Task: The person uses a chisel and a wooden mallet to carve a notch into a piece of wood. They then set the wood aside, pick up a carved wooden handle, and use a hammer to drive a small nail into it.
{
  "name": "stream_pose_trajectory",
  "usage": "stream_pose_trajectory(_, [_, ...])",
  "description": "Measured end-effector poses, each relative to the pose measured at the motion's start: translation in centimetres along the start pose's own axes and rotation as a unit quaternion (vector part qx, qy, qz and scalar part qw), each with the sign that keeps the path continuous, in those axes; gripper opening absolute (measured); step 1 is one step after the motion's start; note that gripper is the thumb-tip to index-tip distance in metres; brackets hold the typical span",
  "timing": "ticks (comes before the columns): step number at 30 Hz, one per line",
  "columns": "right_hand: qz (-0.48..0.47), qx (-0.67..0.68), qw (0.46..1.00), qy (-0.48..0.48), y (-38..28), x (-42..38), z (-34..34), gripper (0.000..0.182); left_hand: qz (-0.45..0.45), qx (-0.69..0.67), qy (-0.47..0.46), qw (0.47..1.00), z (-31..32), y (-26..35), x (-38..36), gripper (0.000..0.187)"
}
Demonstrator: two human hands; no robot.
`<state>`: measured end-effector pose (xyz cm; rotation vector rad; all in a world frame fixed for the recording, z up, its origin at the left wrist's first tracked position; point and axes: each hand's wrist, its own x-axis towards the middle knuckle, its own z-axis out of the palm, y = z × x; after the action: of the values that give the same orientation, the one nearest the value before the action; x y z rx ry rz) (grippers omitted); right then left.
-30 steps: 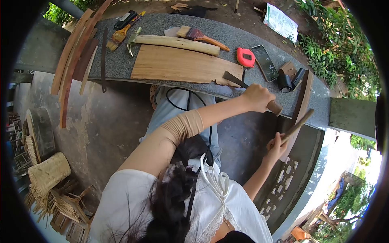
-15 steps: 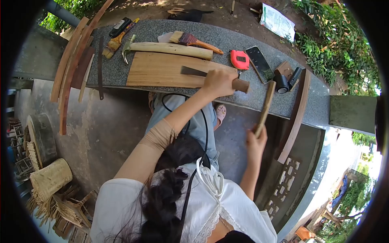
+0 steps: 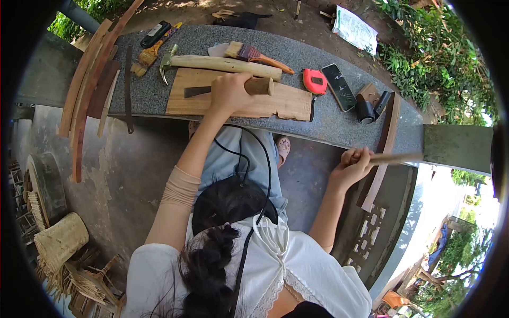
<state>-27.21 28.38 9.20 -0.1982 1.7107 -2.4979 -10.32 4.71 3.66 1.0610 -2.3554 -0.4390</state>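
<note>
A chisel with a dark flat blade [image 3: 196,92] and a round wooden handle [image 3: 261,86] is gripped in my left hand [image 3: 230,94]. It lies sideways over the middle of a wooden board [image 3: 290,100], blade pointing left. The board's near edge has a rough notch toward the right. My right hand [image 3: 354,165] is closed round one end of a wooden stick [image 3: 395,158], off the bench's front edge. The stick points right and is smeared by motion.
On the stone bench [image 3: 339,127] lie a claw hammer [image 3: 222,63], brushes [image 3: 260,56], a red tape measure [image 3: 314,81], a phone [image 3: 339,87] and a black device [image 3: 366,110]. Wood strips [image 3: 87,90] overhang the left end; another strip [image 3: 383,159] overhangs the right.
My left hand has carried the chisel left, from the board's right end to its middle. My right hand has moved right and up, and its stick has swung from steep to nearly level.
</note>
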Motion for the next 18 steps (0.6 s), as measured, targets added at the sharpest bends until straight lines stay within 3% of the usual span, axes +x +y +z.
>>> stream_pose_trajectory(1, [-0.037, 0.054, 0.997, 0.047, 1.3, -1.1, 1.3, 0.019, -0.002, -0.021, 0.003, 1.000, -0.2, -0.2, -0.1, 0.028])
stream_pose_trajectory(2, [-0.063, -0.003, 0.998, 0.010, 3.2, -3.8, 2.5, 0.020, -0.007, -0.023, 0.008, 1.000, -0.2, -0.2, -0.1, 0.028])
stream_pose_trajectory(3, [-0.031, -0.060, 0.996, -0.051, 5.5, -7.2, 3.8, 0.013, -0.002, -0.024, 0.017, 1.000, -0.2, -0.3, -0.1, 0.027])
stream_pose_trajectory(4, [-0.014, -0.238, 0.908, -0.346, 7.7, -7.2, 0.7, 0.011, 0.006, -0.023, 0.023, 0.999, -0.5, -0.6, -0.2, 0.027])
stream_pose_trajectory(5, [-0.013, -0.236, 0.907, -0.350, 7.0, -6.7, 0.1, 0.011, 0.003, -0.020, 0.026, 0.999, -1.1, -1.1, -0.2, 0.027])
stream_pose_trajectory(7, [0.129, -0.266, 0.888, -0.351, 5.3, -4.5, -0.6, 0.016, -0.030, -0.029, 0.028, 0.999, -2.4, -2.2, -0.3, 0.022])
stream_pose_trajectory(8, [0.145, -0.234, 0.924, -0.265, 2.9, -2.8, -0.1, 0.014, -0.035, -0.031, 0.033, 0.998, -2.7, -2.8, -0.2, 0.022])
stream_pose_trajectory(10, [0.079, -0.116, 0.983, -0.117, 1.1, -0.4, 0.9, 0.013, -0.036, -0.015, 0.016, 0.999, -2.8, -3.8, -0.4, 0.027])
stream_pose_trajectory(12, [-0.001, 0.001, 1.000, -0.026, 2.7, -1.8, 3.4, 0.013, -0.038, -0.014, 0.020, 0.999, -3.0, -3.9, -0.6, 0.027])
stream_pose_trajectory(14, [0.003, -0.035, 0.991, -0.128, 5.9, -7.1, 5.7, 0.013, -0.035, -0.005, 0.019, 0.999, -3.1, -4.2, -0.7, 0.028])
stream_pose_trajectory(15, [0.007, -0.033, 0.991, -0.126, 6.5, -7.5, 5.2, 0.013, -0.025, -0.008, 0.021, 0.999, -2.9, -4.4, -0.7, 0.028])
stream_pose_trajectory(16, [0.056, -0.138, 0.962, -0.229, 7.1, -8.0, 4.3, 0.017, -0.013, -0.011, 0.022, 1.000, -2.8, -4.5, -0.8, 0.028])
stream_pose_trajectory(18, [0.147, -0.330, 0.835, -0.415, 7.9, -8.7, 2.5, 0.036, -0.024, -0.013, 0.027, 0.999, -3.4, -5.1, -1.1, 0.026])
